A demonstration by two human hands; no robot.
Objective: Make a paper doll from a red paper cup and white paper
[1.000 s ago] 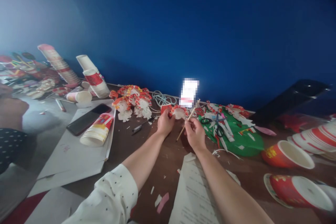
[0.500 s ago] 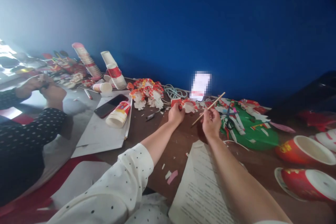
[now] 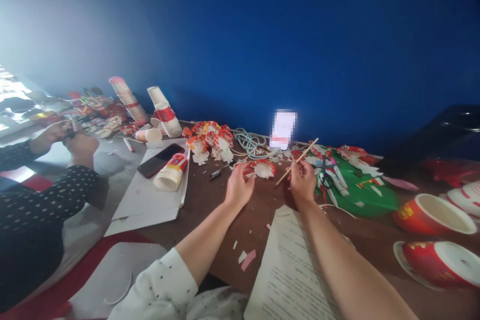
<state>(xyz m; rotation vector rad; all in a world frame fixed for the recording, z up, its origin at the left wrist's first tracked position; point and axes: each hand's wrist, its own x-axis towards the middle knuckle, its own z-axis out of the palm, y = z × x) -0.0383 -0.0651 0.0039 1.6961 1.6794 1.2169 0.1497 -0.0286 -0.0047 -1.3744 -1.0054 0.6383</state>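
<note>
Beside the green sheet, the wooden stick is still pinched in the right hand, while the paper-cup ornament, earlier raised, is now held lower in the closed left hand.

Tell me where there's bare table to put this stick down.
Bare brown table lies between the white sheets and the left hand. Another patch sits between the green sheet and the red cups. Crowded by the paper flowers and scissors.

One head-worn view looks forward and down, tilted, across a table toward a blue wall, probably near.
</note>
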